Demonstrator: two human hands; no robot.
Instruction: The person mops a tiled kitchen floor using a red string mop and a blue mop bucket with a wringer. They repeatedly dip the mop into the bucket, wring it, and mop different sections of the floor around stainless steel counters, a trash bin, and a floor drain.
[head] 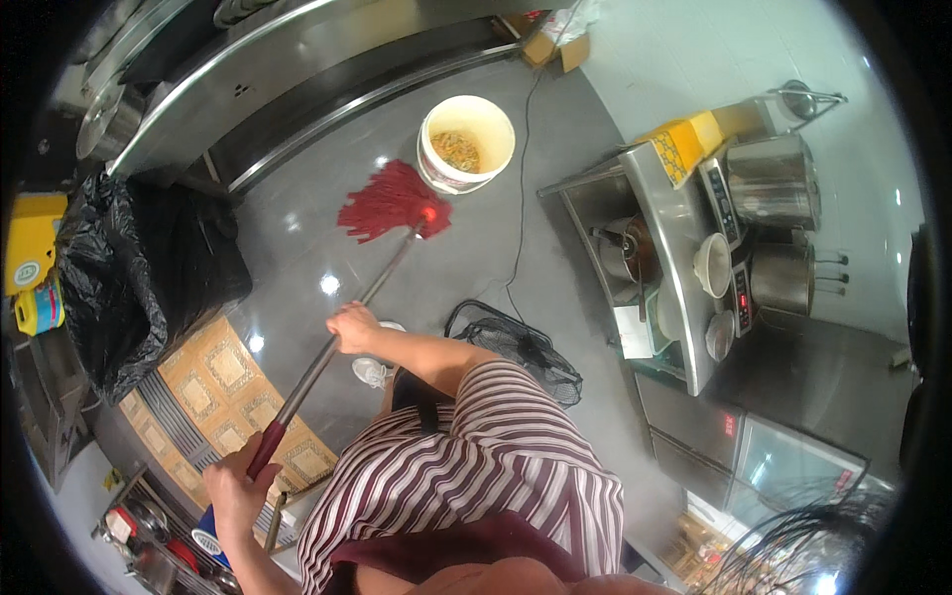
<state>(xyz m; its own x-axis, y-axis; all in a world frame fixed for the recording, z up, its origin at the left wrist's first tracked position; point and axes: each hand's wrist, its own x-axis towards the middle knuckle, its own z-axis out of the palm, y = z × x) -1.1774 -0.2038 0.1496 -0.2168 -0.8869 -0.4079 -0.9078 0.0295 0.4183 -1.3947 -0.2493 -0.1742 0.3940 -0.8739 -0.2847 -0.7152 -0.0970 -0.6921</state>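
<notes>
Both of my hands are on a mop whose metal pole [306,381] runs slantwise across the view. My left hand [239,480] is closed around the maroon grip at the pole's near end. Farther along, my right hand [352,327] wraps the bare metal. The red strand mop head [390,202] lies spread on the grey floor [312,230]. Right beside it stands a white plastic bucket [480,130], with yellowish-brown matter in its bottom. I cannot tell whether the strands touch the bucket.
A bin with a black liner [178,253] stands left, near a floor drain grate [175,415] between patterned tiles. A black floor fan [520,349] sits to the right, its cord [523,186] crossing the floor. A steel counter [669,245] holds pots. A steel unit [297,74] lines the far side.
</notes>
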